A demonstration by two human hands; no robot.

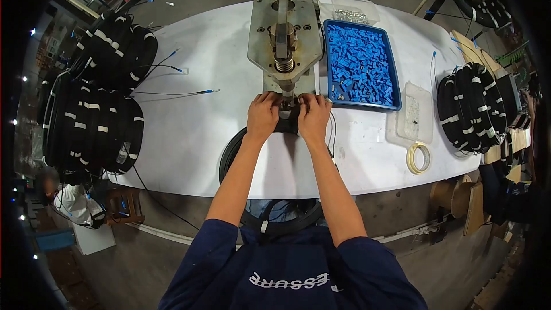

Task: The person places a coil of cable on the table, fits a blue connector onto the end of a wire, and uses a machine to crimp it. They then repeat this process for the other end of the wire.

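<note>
Both of my hands are at the lower die of a metal bench press (285, 40), close together on either side of its ram. My left hand (264, 116) is closed, fingertips pinched at the left of the die. My right hand (313, 116) is pinched the same way at the right. What the fingertips hold is too small and covered to make out. A coil of black cable (231, 152) lies beneath my forearms and hangs over the table's front edge. One thin black cable (333, 132) runs down beside my right hand.
Right of the press stand a blue tray (396, 89) of small blue connectors, a clear box (372, 11) of metal parts, a clear plastic container (422, 132) and a tape roll (418, 158). Bundled cable coils (94, 129) stack at left; another coil bundle (473, 109) stands right.
</note>
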